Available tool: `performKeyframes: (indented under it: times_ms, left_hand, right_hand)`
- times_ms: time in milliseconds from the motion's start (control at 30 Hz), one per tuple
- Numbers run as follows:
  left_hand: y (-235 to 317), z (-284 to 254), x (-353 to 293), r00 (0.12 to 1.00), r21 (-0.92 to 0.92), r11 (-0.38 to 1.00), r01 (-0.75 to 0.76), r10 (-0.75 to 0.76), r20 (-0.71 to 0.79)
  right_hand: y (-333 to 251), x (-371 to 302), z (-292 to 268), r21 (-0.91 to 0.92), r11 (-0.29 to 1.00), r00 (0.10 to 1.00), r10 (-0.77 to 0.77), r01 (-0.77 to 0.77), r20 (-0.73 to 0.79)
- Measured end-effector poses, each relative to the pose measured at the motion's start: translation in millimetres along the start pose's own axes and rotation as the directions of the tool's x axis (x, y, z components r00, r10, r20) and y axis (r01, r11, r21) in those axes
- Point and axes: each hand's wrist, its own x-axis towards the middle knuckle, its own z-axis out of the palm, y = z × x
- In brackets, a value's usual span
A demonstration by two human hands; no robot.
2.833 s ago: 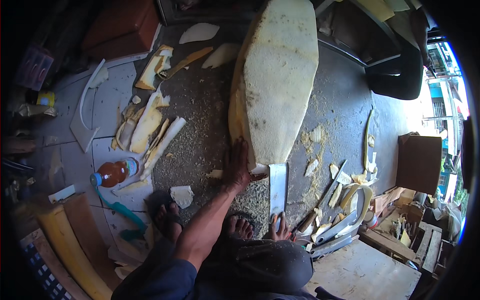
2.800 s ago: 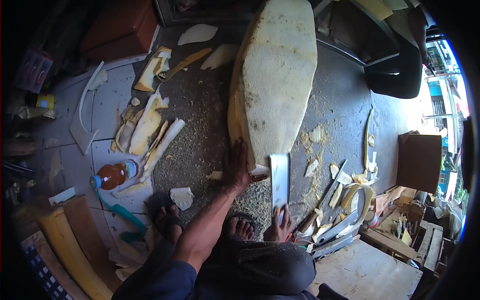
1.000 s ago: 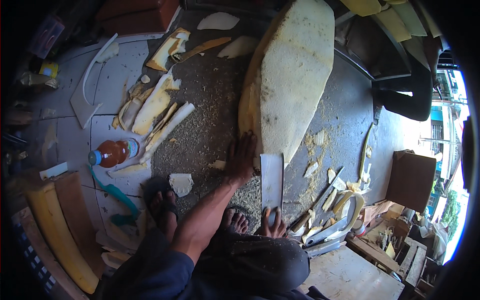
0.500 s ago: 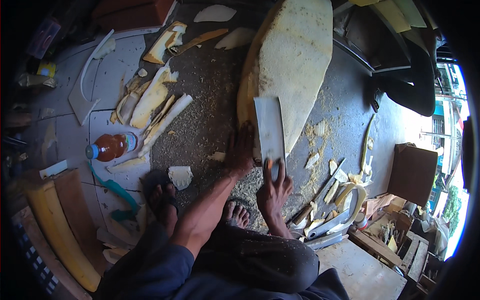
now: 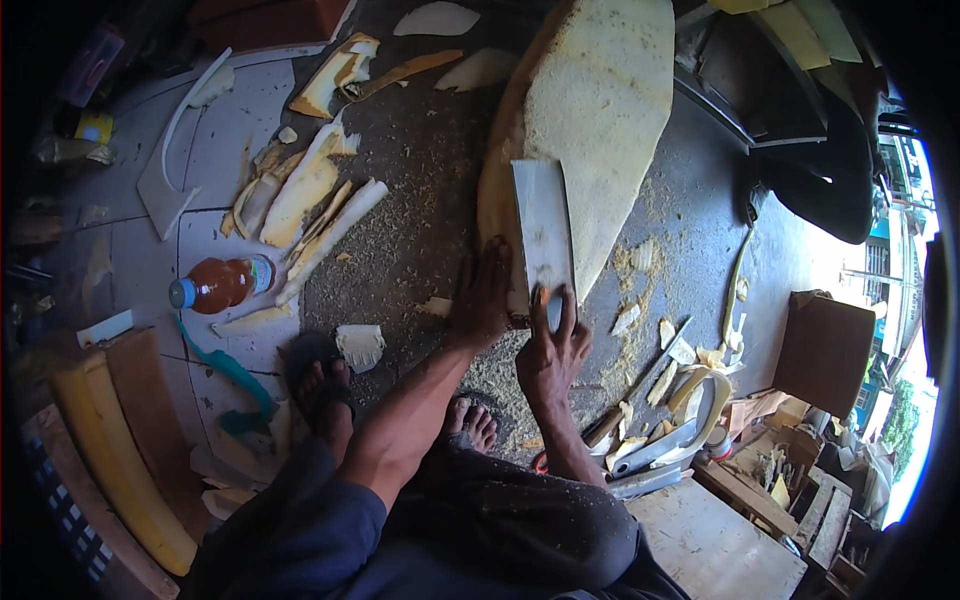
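Note:
A long cream foam block (image 5: 590,130), shaped like a seat pad, lies on the dark floor ahead of me, its surface rough and stained. My right hand (image 5: 553,345) grips the near end of a flat, rectangular, pale-grey tool (image 5: 545,225) with a straight far edge. That tool lies over the near end of the foam; whether its whole underside touches cannot be seen. Against the foam's near left side rests my left hand (image 5: 482,298), fingers stretched forward and holding no tool. Fine crumbs are scattered around the foam.
Foam offcuts (image 5: 300,195) and a bottle of reddish-brown liquid (image 5: 222,284) lie to the left. At right are a long-bladed tool (image 5: 640,385), curved scraps, a brown box (image 5: 825,352) and a wooden board (image 5: 715,530). My sandalled feet stand close to the foam.
My right hand has pushed the flat tool a little forward along the foam. The left hand stays at the foam's side, and the whole view has shifted slightly.

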Motion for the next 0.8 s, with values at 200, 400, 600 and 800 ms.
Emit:
performKeyframes:
  times_ms: [200, 400, 600, 800]
  left_hand:
    - [2, 11, -2, 0.999, 0.094, 0.996, 0.003, -0.008, 0.047]
    - [-9, -1, -3, 1.000, 0.056, 0.998, 0.008, -0.009, 0.010]
    - [-9, 9, 4, 1.000, 0.024, 1.000, 0.011, -0.011, 0.015]
    - [-9, -3, 7, 1.000, 0.009, 1.000, 0.002, -0.002, 0.025]
  right_hand:
    - [9, -92, -10, -0.061, 0.998, 0.999, 0.035, -0.033, 0.019]
    - [9, -30, 6, 0.003, 1.000, 1.000, -0.029, 0.029, -0.001]
    - [21, -66, 0, -0.012, 1.000, 1.000, 0.010, -0.010, 0.013]
    - [30, -70, -1, 0.014, 1.000, 1.000, 0.017, -0.017, 0.015]
